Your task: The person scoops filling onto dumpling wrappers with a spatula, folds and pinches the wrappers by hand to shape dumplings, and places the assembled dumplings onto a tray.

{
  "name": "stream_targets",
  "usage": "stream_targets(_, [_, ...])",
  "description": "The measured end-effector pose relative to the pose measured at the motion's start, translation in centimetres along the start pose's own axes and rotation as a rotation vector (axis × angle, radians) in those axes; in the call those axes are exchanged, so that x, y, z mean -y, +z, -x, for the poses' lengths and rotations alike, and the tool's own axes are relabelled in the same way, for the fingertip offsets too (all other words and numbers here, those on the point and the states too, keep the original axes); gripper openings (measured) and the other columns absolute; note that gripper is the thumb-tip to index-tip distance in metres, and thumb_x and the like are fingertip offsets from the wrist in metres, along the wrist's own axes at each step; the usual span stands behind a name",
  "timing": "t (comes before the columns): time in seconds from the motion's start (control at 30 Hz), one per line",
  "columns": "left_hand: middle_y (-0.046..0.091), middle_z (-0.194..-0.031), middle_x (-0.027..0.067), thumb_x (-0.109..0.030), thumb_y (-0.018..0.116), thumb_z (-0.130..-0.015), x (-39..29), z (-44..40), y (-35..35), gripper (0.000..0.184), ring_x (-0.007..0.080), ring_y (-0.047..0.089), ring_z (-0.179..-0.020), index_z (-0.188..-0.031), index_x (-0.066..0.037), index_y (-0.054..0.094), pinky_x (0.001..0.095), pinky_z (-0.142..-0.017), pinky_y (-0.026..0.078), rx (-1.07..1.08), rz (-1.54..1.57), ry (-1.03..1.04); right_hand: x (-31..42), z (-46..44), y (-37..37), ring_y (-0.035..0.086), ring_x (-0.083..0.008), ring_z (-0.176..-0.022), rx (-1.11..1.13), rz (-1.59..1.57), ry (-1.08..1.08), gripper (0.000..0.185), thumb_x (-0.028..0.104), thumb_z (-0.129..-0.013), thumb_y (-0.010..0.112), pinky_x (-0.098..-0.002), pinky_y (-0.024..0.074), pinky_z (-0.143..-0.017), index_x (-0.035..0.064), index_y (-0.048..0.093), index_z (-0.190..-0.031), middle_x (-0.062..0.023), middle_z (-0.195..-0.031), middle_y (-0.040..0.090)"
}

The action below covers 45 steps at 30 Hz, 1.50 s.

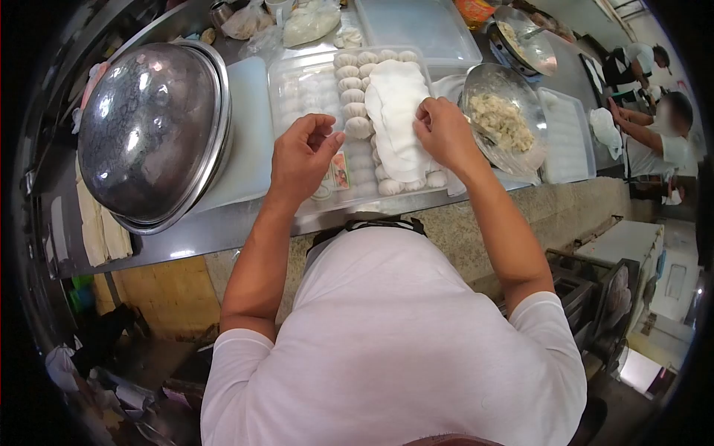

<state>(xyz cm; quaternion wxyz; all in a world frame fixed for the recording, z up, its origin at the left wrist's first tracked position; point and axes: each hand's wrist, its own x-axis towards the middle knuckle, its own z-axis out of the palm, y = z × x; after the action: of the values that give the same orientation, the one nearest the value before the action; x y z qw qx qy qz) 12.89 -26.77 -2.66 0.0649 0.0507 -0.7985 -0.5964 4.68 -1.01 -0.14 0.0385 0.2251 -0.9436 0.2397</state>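
Observation:
My right hand [448, 136] has its thumb and fingers pinched at the right edge of a pile of thin white dough wrappers [394, 123]. The wrappers overlap and lie over rows of pleated dumplings [357, 128] in a clear plastic tray [297, 63]. My left hand [301, 156] hovers over the tray's near left part, its fingers loosely curled and the thumb apart, with nothing visible in it. To the right of my right hand, a metal bowl [530, 93] holds a pale chopped filling [502, 123]. What lies beneath the wrappers is mostly hidden.
A large domed metal lid [141, 134] covers a pan on the left, beside a pale cutting board [249, 126]. Another clear tray [569, 141] stands right of the bowl. Bags and a second bowl [532, 48] sit at the back. Two people [658, 134] work at far right.

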Motion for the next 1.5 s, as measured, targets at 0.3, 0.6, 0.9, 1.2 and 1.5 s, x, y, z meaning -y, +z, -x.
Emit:
stream_targets(0.3, [0.069,-0.09,0.0024,-0.012,0.074,-0.092,-0.5,0.1,-1.2,0.026,0.0069,0.062,-0.08,-0.113,0.003,0.067,0.0229,-0.073,0.052,0.067,0.043,0.006,0.7,0.1,-2.1,0.057,-0.033,-0.082,0.192,-0.115,-0.053,0.017,0.01,-0.083,0.07,-0.0423,0.0475,-0.074,0.0018,0.061,-0.095,-0.0144,-0.087,0.058])
stream_targets(0.6, [0.069,-0.105,0.0051,-0.012,0.077,-0.09,-2.4,-0.6,-1.1,0.033,0.0084,0.063,-0.092,-0.119,0.0,0.065,0.0251,-0.083,0.052,0.296,0.182,-0.003,3.9,3.2,-5.2,0.056,-0.0243,-0.08,0.291,-0.226,-0.091,0.011,0.007,-0.088,0.07,-0.0317,0.0458,-0.07,0.0029,0.062,-0.096,-0.0095,-0.093,0.056])
stream_targets(0.9, [0.067,-0.11,0.0048,-0.003,0.075,-0.089,-5.8,-0.6,7.8,0.032,0.0078,0.062,-0.098,-0.118,0.001,0.062,0.0256,-0.086,0.05,0.823,0.563,-0.061,0.9,7.0,-7.4,0.059,-0.0082,-0.084,0.167,-1.02,0.195,0.015,0.015,-0.097,0.068,-0.0223,0.0473,-0.074,0.0024,0.064,-0.104,0.001,-0.094,0.062])
stream_targets(1.2, [0.062,-0.082,0.0075,-0.011,0.077,-0.087,-11.1,-0.7,18.0,0.028,0.0151,0.061,-0.073,-0.108,-0.002,0.061,0.0306,-0.068,0.052,0.774,-0.13,0.394,-6.5,12.8,-4.7,0.069,-0.0198,-0.092,-0.098,-2.051,0.588,0.033,0.033,-0.105,0.056,-0.0363,0.0591,-0.078,0.0005,0.063,-0.111,-0.0075,-0.103,0.068])
stream_targets(1.5, [0.066,-0.105,0.0185,-0.004,0.063,-0.087,-8.5,-8.8,25.2,0.039,0.0385,0.065,-0.102,-0.125,-0.007,0.059,0.0458,-0.087,0.053,0.788,-1.197,0.629,-12.9,18.0,-6.1,0.069,-0.0191,-0.099,-0.259,-1.794,0.666,0.037,0.025,-0.106,0.053,-0.0338,0.0532,-0.092,-0.0048,0.061,-0.127,-0.0109,-0.111,0.07])
